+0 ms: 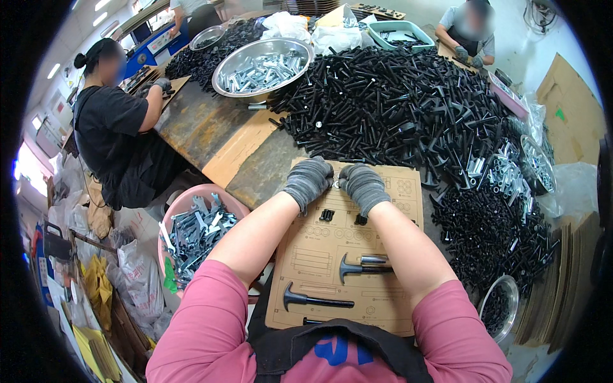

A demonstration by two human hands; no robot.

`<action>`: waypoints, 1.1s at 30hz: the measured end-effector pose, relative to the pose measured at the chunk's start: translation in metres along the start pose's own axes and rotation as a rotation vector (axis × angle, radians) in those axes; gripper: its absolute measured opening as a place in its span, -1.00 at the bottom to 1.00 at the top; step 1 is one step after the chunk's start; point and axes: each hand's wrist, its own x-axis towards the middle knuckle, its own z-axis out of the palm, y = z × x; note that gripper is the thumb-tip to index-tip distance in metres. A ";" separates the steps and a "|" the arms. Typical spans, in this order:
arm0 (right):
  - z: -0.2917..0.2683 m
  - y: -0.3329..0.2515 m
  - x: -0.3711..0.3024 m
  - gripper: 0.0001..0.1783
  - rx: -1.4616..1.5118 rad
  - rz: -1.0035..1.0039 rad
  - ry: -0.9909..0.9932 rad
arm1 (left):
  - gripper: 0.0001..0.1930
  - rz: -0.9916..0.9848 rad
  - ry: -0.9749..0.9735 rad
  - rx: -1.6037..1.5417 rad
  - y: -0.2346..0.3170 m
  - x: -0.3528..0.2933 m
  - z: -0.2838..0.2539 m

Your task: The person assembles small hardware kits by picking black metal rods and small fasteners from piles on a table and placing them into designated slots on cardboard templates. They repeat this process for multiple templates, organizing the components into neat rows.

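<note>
Worktop: dark, stained metal worktop (204,124) with a black bolt heap (383,96) stretching from 12 to 1 o'clock of the printed cardboard sheet (319,241), seen from its middle with 12 pointing away from the wearer.
Around the sheet: a steel bowl (271,45) of silver tubes at 11 o'clock, a pink basin (239,207) of wrenches at 9, a small-bolt pile (491,236) at 3.
Small silver piece: near the sheet's 12 o'clock edge, between the gloved left hand (310,182) and right hand (364,186).
Fingers: curled inward on both hands, tips close together at the piece; glove backs hide how far they are closed, and whether 1 hand or both hold it I cannot tell.
Piece's handling: probably metal, so light at this size, rigid, slick under knit gloves and hard to break; best pinched by its rim between thumb and index.
Sheet's handling: likely light and fairly stiff, prone to bend or slide; best steadied flat by its edges.
Hammer-shaped parts: 2 black ones, at 5 o'clock (367,269) and 7 o'clock (317,300); probably rigid and head-heavy, best gripped on the shaft near the head.
</note>
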 end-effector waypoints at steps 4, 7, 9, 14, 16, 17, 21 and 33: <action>0.010 0.000 -0.002 -0.71 -0.011 -0.058 0.115 | -0.78 -0.004 0.014 -0.017 -0.001 0.000 0.002; 0.008 -0.004 0.001 -0.71 -0.016 -0.025 0.095 | -0.77 0.019 0.019 0.018 -0.002 0.001 0.003; 0.007 0.000 0.003 -0.71 -0.004 -0.061 0.059 | -0.76 0.015 0.026 0.019 0.000 0.000 0.002; -0.001 0.029 -0.028 -0.75 0.388 -0.242 0.401 | -0.75 0.022 0.046 0.024 -0.001 -0.001 0.004; 0.007 0.058 -0.050 -0.79 0.701 -0.316 0.570 | -0.75 0.029 0.055 0.018 -0.002 0.002 0.007; 0.002 0.066 -0.070 -0.80 0.732 -0.352 0.638 | -0.75 0.014 0.045 0.019 -0.004 -0.001 0.007; 0.005 0.145 -0.148 -0.79 0.899 -0.199 0.634 | -0.77 -0.012 0.037 -0.072 -0.007 0.002 0.000; 0.051 0.285 -0.367 -0.74 -0.063 0.570 1.016 | -0.79 -0.141 0.092 -0.259 -0.019 0.003 -0.015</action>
